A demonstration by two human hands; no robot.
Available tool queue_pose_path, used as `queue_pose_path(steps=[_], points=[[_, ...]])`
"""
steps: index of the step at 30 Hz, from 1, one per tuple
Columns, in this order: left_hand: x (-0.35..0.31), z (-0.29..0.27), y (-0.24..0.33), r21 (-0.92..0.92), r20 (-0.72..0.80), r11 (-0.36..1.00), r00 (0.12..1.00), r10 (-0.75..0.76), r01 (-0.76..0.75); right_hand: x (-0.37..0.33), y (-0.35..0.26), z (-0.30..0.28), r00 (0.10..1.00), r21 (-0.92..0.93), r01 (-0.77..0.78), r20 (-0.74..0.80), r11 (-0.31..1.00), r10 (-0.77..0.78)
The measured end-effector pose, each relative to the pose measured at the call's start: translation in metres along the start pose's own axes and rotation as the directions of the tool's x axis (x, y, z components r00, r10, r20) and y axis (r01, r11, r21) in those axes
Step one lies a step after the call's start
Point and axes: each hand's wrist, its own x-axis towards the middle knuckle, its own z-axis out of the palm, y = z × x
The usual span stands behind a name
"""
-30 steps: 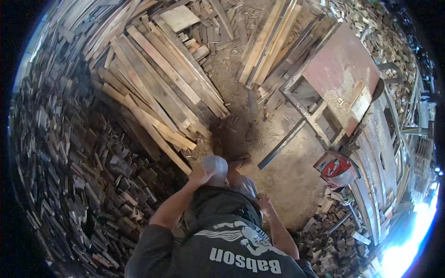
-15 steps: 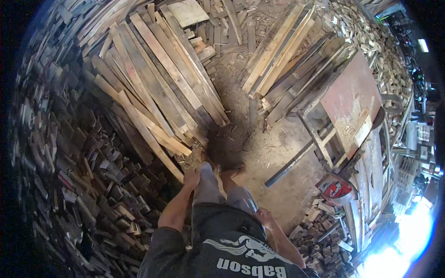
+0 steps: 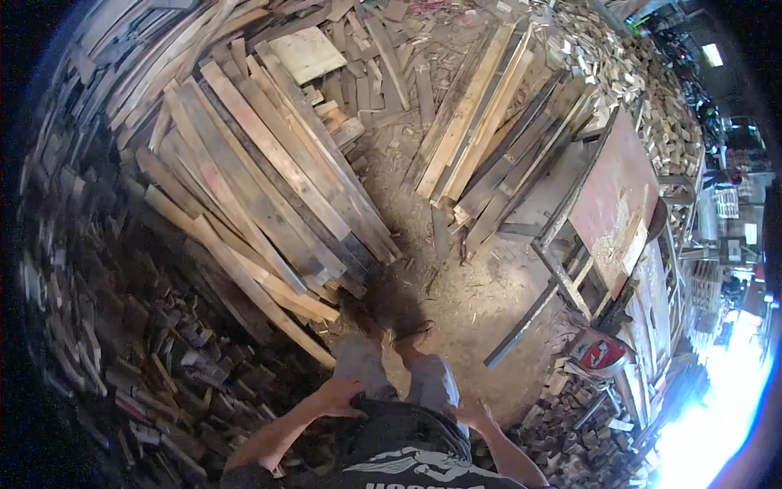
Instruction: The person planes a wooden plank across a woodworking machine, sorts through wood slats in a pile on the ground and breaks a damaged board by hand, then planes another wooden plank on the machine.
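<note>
My left hand (image 3: 340, 398) is at the waist of my dark shirt (image 3: 399, 436), by the top of my grey shorts (image 3: 358, 359). Its fingers are spread and it holds nothing. On the other side, my right hand (image 3: 472, 412) lies against the shorts at my hip, fingers apart and nothing in it. Nearest to my left hand is the near end of a long light plank (image 3: 277, 306), a short way beyond it and not touched. That plank lies along the left edge of a stack of long boards (image 3: 269, 171) that stretches away to the far left.
Several more boards (image 3: 468, 122) lie stacked ahead to the right. Beside them stands a table with a reddish top (image 3: 623, 179) and a dark frame leg. A red and white container (image 3: 599, 352) sits at its near end. Heaps of wood offcuts (image 3: 163, 359) rise at left and right.
My left hand has come back from my knee and the plank's end to my waist. My right hand has stayed by my hip. The board stacks now sit lower in the view.
</note>
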Motion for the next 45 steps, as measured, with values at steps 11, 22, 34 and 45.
queue_pose_path(steps=[11, 22, 34, 45], points=[[-0.020, 0.024, -0.050, -0.615, 0.389, 0.785, 0.894, 0.222, 0.073, -0.029, 0.043, -0.001, 0.734, 0.501, -0.098, 0.620, 0.860, -0.278], [-0.046, -0.029, -0.067, -0.779, 0.193, 0.627, 0.948, 0.253, -0.009, -0.016, -0.088, -0.099, 0.767, 0.103, 0.236, 0.590, 0.966, -0.250], [0.327, -0.095, -0.208, -0.438, -0.649, 0.899, 0.692, -0.316, 0.000, 0.445, -0.176, -0.089, 0.536, 0.069, 0.632, -0.757, 0.772, -0.372], [0.626, -0.140, -0.410, 0.205, -0.904, 0.976, 0.396, 0.162, 0.068, 0.758, -0.184, -0.188, 0.525, 0.076, 0.557, -0.804, 0.827, -0.279]])
